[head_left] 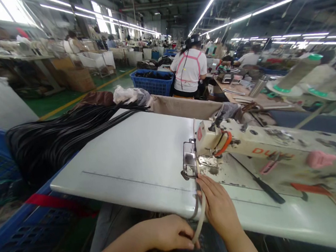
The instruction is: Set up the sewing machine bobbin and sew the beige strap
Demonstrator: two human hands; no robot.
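A narrow beige strap runs from under the sewing machine's presser foot down over the white table's front edge. My right hand lies on the table edge just in front of the foot, fingers closed against the strap. My left hand is below the table edge, pinching the strap's lower end. The cream sewing machine stretches off to the right.
A pile of black straps lies at the table's left over a blue crate. A black-handled screwdriver, pink clip and orange tool lie right of the needle. A person in a white shirt sits ahead beside another blue crate.
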